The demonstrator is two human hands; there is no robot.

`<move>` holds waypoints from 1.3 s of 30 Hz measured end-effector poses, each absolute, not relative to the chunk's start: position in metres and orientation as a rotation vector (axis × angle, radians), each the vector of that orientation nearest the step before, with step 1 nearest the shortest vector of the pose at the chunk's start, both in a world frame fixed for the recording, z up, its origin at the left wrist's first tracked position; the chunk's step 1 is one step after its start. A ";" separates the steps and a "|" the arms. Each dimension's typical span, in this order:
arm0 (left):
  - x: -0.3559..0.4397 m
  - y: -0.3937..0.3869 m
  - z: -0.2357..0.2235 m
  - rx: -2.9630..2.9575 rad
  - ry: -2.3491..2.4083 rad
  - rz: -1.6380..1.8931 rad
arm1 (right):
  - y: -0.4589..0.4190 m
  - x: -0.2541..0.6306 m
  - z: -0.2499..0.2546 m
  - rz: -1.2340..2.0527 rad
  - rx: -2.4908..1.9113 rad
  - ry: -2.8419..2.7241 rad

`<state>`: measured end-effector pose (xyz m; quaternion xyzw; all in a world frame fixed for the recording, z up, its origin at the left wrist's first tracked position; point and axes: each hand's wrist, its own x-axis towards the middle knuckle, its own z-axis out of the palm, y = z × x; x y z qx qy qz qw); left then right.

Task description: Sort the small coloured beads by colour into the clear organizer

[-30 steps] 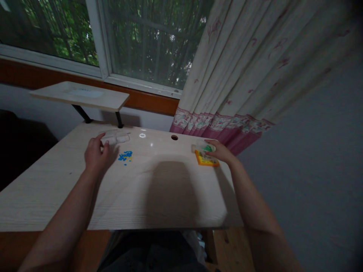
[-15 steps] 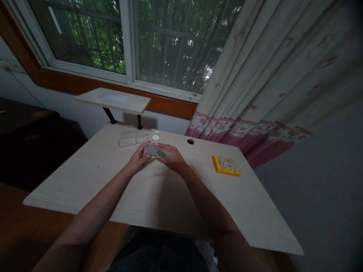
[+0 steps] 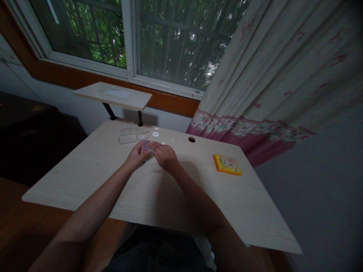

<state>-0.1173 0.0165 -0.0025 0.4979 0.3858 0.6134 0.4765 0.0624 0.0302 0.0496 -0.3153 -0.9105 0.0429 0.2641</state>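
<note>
Both hands meet over the far left-centre part of a pale wood-grain desk, a small clear plastic box between them. Left hand grips the box at its left side, fingers curled about it, thumb toward the near edge. Right hand closes on the right end, palm down, fingers laid across the top; they cover much of the box, so its contents cannot be made out. Fingertips of the two hands sit close together.

Just below the hands, partly hidden by them, small blue and yellow pieces lie loose on the desk; number uncertain. Just beyond the left hand, a clear plastic tray with moulded sections lies flat, apart from the box. Well off to the right, a flat orange-yellow case with a printed face rests alone, near the desk's right side. A round cable hole opens at the back edge.

Back left: a raised shelf on black legs, a sheet of paper on it. Behind, a white-framed window with green foliage outside; a floral curtain with a pink hem hangs at right. Light dim.
</note>
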 end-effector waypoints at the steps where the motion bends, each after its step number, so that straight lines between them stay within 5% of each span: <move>1: -0.117 0.016 -0.003 1.204 0.942 1.495 | 0.030 0.062 0.048 0.105 -0.854 -2.456; 11: -0.110 0.017 -0.006 1.261 0.802 1.390 | 0.040 0.071 0.051 0.105 -1.183 -2.352; 39: -0.145 0.042 -0.012 0.938 0.907 1.797 | 0.085 0.033 -0.028 0.790 -0.827 -1.760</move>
